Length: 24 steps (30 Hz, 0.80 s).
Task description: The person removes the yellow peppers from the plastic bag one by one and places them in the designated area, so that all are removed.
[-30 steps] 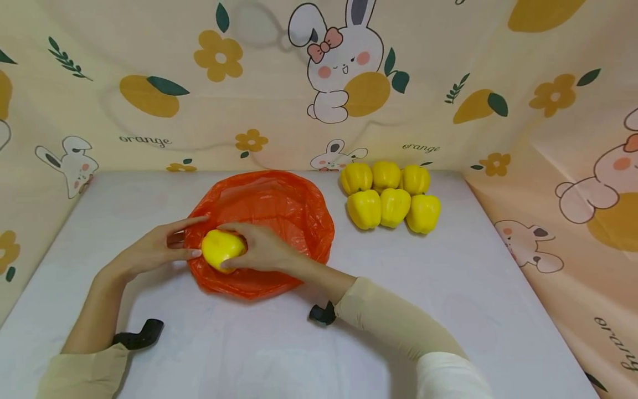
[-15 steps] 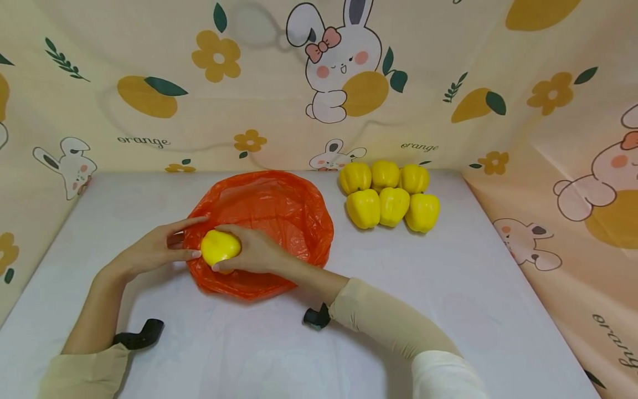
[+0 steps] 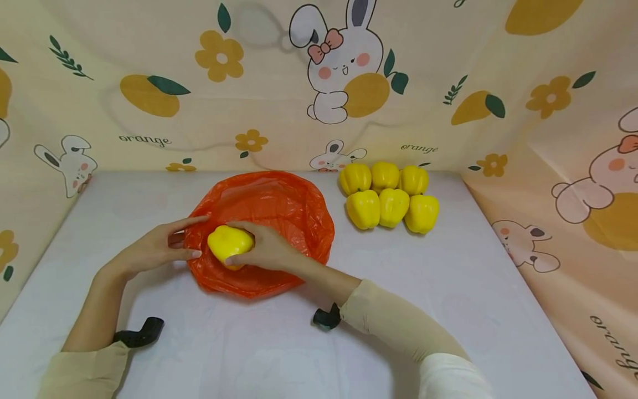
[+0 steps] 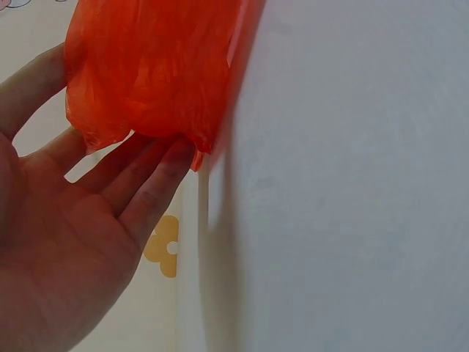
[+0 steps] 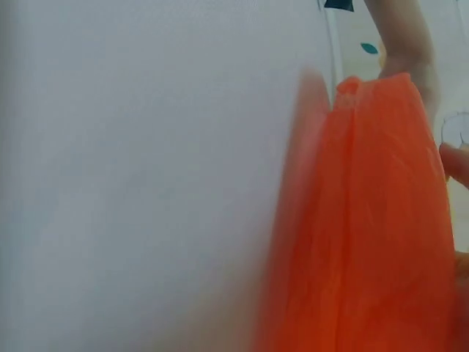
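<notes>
A red plastic bag [image 3: 271,208] stands on the white table with its mouth spread wide. Inside its left part, my right hand [image 3: 271,248] grips a yellow bell pepper [image 3: 226,242] between thumb and fingers. From the left, my left hand [image 3: 149,249] touches the bag's rim, fingers extended and spread. The left wrist view has the left hand [image 4: 80,220] with its fingertips against the outside of the bag [image 4: 154,73]. In the right wrist view the bag's wall [image 5: 381,220] covers most of the right hand.
Several yellow bell peppers [image 3: 394,208] lie in two rows at the back right of the table [image 3: 399,277]. A cloth printed with rabbits [image 3: 346,61] hangs behind and at the sides. Dark wrist devices [image 3: 144,332] sit by both forearms.
The right hand and the bell pepper went slightly left, then back right and a little up within the bag's mouth. My left hand and the bag hold almost the same place.
</notes>
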Each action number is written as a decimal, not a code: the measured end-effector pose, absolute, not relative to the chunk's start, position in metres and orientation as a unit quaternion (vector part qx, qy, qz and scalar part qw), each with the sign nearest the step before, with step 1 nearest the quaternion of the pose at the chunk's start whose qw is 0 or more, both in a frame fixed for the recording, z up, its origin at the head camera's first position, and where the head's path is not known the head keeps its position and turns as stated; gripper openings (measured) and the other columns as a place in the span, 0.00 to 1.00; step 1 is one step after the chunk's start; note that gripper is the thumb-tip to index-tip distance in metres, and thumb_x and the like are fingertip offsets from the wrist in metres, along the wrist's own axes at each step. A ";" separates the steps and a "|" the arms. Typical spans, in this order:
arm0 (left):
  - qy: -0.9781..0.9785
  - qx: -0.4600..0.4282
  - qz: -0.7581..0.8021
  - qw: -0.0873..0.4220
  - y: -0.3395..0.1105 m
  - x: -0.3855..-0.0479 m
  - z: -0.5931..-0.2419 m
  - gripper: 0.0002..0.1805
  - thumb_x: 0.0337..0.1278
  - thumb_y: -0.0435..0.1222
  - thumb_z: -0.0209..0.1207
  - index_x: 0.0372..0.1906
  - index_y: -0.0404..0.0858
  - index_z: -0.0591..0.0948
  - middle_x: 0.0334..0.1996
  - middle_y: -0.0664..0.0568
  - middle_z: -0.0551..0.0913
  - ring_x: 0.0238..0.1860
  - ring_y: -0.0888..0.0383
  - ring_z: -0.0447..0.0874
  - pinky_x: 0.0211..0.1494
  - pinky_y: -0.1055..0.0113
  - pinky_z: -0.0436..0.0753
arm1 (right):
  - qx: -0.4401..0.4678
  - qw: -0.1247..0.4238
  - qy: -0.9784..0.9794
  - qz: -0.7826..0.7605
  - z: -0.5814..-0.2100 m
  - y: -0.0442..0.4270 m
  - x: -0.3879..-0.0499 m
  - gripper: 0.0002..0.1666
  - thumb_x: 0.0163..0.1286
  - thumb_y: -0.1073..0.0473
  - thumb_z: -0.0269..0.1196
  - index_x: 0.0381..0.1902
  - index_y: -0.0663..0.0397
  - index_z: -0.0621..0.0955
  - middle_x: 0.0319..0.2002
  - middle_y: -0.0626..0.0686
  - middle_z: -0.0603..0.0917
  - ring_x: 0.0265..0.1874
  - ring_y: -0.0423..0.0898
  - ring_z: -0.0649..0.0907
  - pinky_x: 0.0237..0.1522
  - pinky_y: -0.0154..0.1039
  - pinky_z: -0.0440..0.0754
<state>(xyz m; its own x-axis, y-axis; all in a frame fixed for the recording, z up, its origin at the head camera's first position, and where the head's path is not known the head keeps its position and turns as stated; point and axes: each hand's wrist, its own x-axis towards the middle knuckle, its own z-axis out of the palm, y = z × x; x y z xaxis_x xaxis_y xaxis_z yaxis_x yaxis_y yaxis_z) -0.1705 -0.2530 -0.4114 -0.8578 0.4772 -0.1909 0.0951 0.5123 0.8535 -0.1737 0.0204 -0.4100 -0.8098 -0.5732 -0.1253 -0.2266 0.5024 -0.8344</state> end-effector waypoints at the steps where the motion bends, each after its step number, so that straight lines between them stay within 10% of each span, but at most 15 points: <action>1: 0.845 0.168 0.464 0.206 -0.253 -0.171 -0.411 0.39 0.61 0.40 0.66 0.75 0.45 0.64 0.73 0.38 0.62 0.66 0.37 0.69 0.53 0.72 0.80 | -0.238 0.197 0.841 -0.445 -0.409 0.023 -0.174 0.45 0.58 0.43 0.74 0.72 0.32 0.69 0.60 0.39 0.76 0.54 0.39 0.74 0.54 0.37 0.78; 24: 0.850 0.157 0.456 0.211 -0.253 -0.170 -0.411 0.39 0.61 0.42 0.66 0.75 0.44 0.64 0.72 0.37 0.63 0.63 0.37 0.72 0.54 0.58 0.84 | -0.218 0.183 0.846 -0.451 -0.386 0.099 -0.190 0.43 0.57 0.42 0.73 0.70 0.27 0.69 0.61 0.41 0.75 0.56 0.44 0.74 0.57 0.45 0.77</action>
